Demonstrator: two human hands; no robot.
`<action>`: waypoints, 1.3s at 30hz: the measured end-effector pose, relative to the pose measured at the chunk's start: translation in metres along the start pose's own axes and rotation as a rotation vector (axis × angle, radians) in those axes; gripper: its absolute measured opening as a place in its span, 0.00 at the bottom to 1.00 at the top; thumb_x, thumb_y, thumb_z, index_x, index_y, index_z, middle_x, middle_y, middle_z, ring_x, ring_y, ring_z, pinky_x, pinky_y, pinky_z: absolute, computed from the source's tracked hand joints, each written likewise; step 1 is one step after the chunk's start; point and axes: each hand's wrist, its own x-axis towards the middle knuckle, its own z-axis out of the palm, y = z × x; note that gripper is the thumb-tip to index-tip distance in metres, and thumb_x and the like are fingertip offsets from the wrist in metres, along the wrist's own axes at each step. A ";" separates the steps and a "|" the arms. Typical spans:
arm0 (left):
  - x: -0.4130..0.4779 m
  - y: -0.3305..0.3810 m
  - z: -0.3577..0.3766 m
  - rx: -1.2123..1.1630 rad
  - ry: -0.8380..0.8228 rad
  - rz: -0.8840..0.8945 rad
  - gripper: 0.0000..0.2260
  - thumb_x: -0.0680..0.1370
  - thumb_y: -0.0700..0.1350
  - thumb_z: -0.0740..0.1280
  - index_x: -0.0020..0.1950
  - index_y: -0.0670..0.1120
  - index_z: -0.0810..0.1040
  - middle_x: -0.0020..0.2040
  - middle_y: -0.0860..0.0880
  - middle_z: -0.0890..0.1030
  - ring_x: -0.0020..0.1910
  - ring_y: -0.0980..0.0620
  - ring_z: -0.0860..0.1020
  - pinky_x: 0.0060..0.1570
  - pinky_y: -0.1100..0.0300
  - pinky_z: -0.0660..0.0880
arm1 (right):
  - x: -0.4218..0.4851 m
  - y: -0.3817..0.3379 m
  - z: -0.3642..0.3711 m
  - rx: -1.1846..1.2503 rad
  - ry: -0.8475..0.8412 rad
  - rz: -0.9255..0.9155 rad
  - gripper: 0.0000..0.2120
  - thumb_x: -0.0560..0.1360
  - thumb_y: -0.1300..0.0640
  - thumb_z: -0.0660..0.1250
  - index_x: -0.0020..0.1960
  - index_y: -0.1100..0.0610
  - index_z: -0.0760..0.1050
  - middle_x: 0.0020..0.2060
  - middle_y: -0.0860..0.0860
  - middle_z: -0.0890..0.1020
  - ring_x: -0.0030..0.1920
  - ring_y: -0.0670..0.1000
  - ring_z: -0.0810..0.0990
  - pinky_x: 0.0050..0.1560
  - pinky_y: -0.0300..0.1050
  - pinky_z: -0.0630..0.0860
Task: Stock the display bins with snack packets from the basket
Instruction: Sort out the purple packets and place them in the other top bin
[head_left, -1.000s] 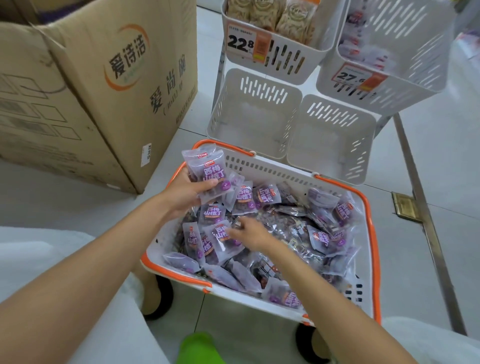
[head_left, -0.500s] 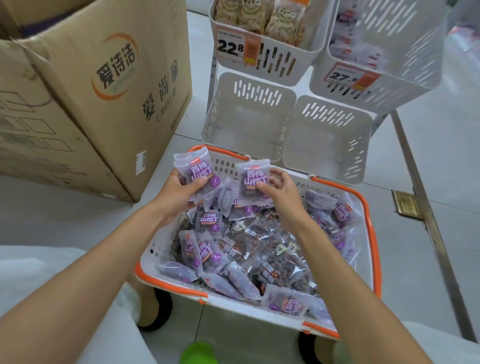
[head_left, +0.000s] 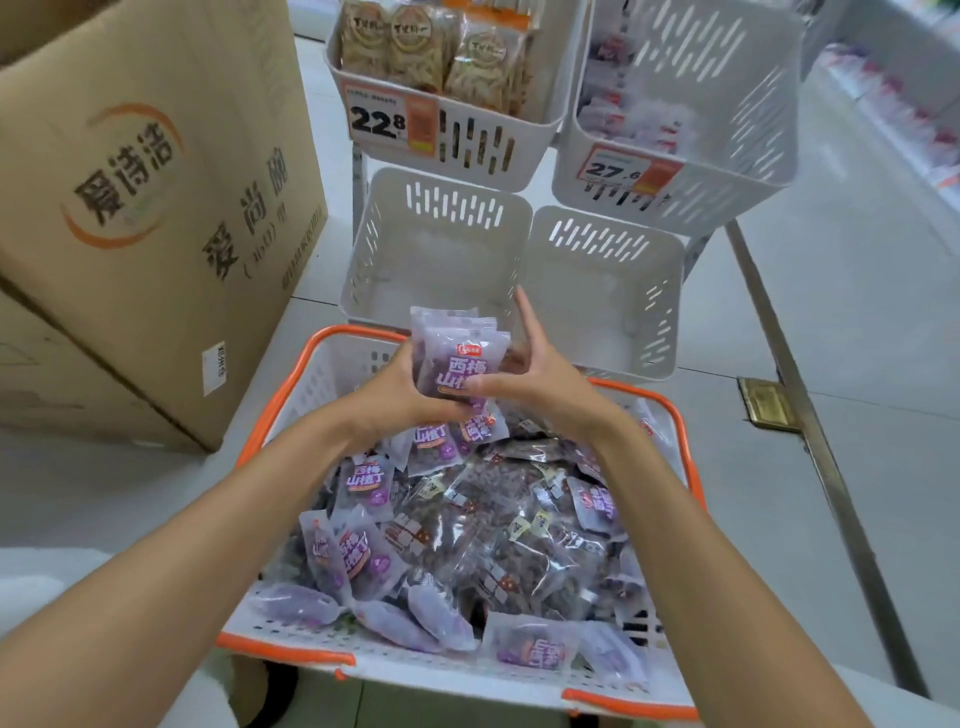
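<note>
A small stack of purple snack packets (head_left: 457, 353) stands upright over the far rim of the white basket with orange trim (head_left: 291, 405). My left hand (head_left: 395, 389) grips the stack from the left. My right hand (head_left: 530, 374) holds its right side, thumb across the front and index finger pointing up. Several more purple and dark packets (head_left: 467, 525) fill the basket below. Just beyond the stack sit two lower white display bins, the left bin (head_left: 436, 244) and the right bin (head_left: 608, 291), both holding nothing.
Two upper bins hang above: one with brown packets and a 22.8 price tag (head_left: 441, 104), one with pale packets and a 27.6 tag (head_left: 675, 130). A large cardboard box (head_left: 145, 208) stands at left. A metal floor rail (head_left: 810, 415) runs along the right.
My right hand lifted a packet from the basket and brought it against the one in my left hand. Both hands now hold the packets together as one stack, nearer the lower bins.
</note>
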 end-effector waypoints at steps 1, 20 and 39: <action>0.006 0.008 0.001 0.031 -0.026 0.029 0.37 0.68 0.34 0.79 0.70 0.50 0.64 0.60 0.53 0.82 0.56 0.57 0.82 0.56 0.57 0.80 | 0.001 -0.010 -0.011 -0.034 -0.016 0.003 0.59 0.70 0.64 0.77 0.78 0.40 0.35 0.60 0.52 0.81 0.56 0.51 0.83 0.54 0.45 0.81; 0.237 0.273 0.052 0.815 0.081 0.609 0.58 0.63 0.57 0.81 0.80 0.57 0.43 0.80 0.49 0.56 0.77 0.46 0.61 0.74 0.45 0.62 | 0.065 -0.197 -0.246 -0.436 0.545 -0.481 0.27 0.69 0.65 0.77 0.58 0.43 0.71 0.58 0.51 0.78 0.50 0.45 0.83 0.44 0.38 0.81; 0.295 0.223 0.018 1.202 0.283 0.647 0.61 0.57 0.84 0.51 0.81 0.50 0.45 0.82 0.54 0.47 0.73 0.60 0.30 0.70 0.54 0.37 | 0.194 -0.144 -0.306 -0.585 0.468 -0.124 0.28 0.72 0.47 0.75 0.67 0.45 0.65 0.68 0.54 0.68 0.64 0.56 0.73 0.63 0.55 0.75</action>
